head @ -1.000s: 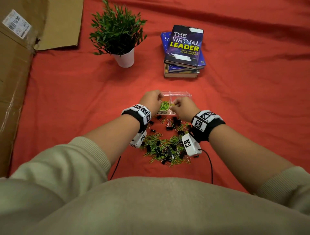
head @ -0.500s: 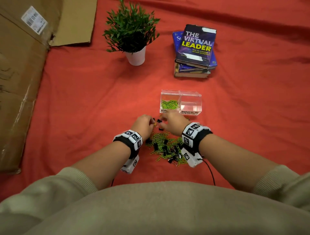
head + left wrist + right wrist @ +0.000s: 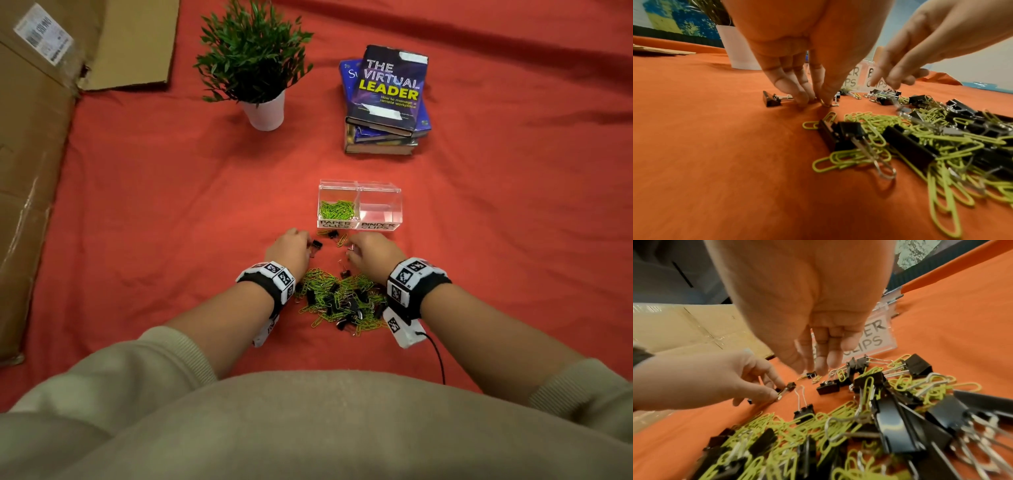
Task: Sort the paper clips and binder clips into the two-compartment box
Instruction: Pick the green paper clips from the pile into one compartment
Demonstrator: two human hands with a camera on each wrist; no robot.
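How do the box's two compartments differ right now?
The left compartment holds green paper clips; the right compartment looks empty. The left is labelled PAPER CLIPS, the right BINDER CLIPS. Both are clear, open-topped and about the same size.

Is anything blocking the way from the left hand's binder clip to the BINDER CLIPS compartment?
Nothing visible blocks it. The left hand pinches a binder clip; only loose clips lie flat before the open, empty compartment.

Surface: red cloth (image 3: 171,205).
On it: clear two-compartment box (image 3: 359,224), clip pile (image 3: 342,301), potted plant (image 3: 263,109), book stack (image 3: 383,137), cardboard (image 3: 30,171).
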